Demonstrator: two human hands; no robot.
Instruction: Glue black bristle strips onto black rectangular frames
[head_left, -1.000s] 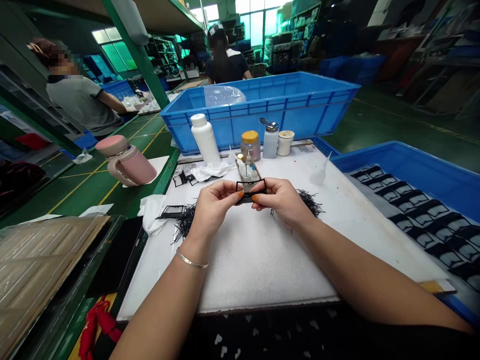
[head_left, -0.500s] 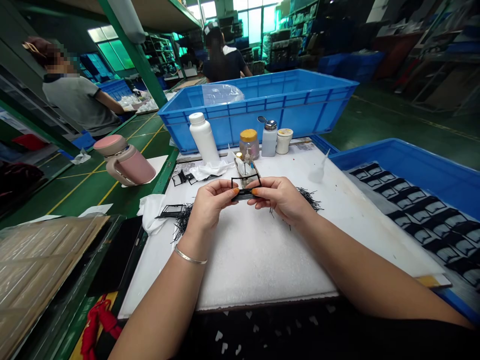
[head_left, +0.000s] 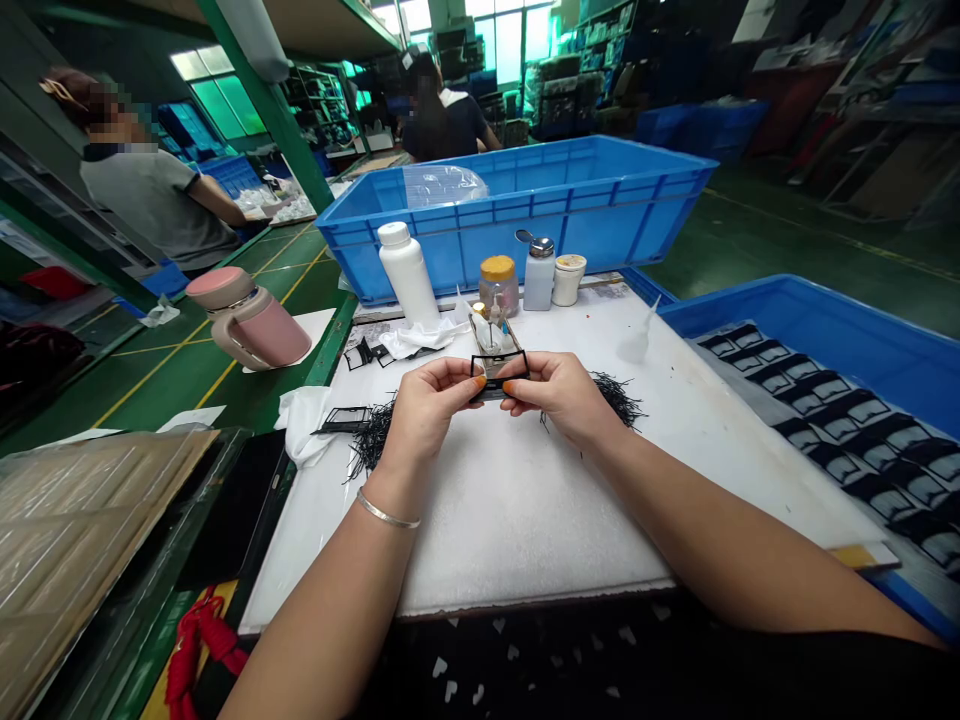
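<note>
Near the centre of the frame, a small rectangular black frame, seemingly of plastic, [head_left: 493,389] is held up above the white-covered rectangular worktop [head_left: 540,520]. The left hand [head_left: 429,405] has its grip closed, thumb and fingers pinching the frame's left end; the right hand [head_left: 553,395] pinches the right end likewise, so the two thumbs point toward each other along the lower bar.

Two heaps of thin black strands lie on the worktop, the left heap [head_left: 373,437] partly behind the left hand, the right heap [head_left: 617,401] beyond the right wrist. At centre left, a crumpled white cloth [head_left: 303,428] lies beside some flat black frame pieces [head_left: 346,420].

Above the hands in the picture stand a white plastic bottle with a screw cap [head_left: 409,277], a clear round jar with a yellow lid [head_left: 498,287], a pale bottle with a metal top [head_left: 539,280] and a small white tub [head_left: 568,281]. Behind them, at upper centre, sits a large blue plastic crate [head_left: 517,232]. At right, another blue crate [head_left: 806,302] contains rows of dark-and-pale pieces [head_left: 832,410].
</note>
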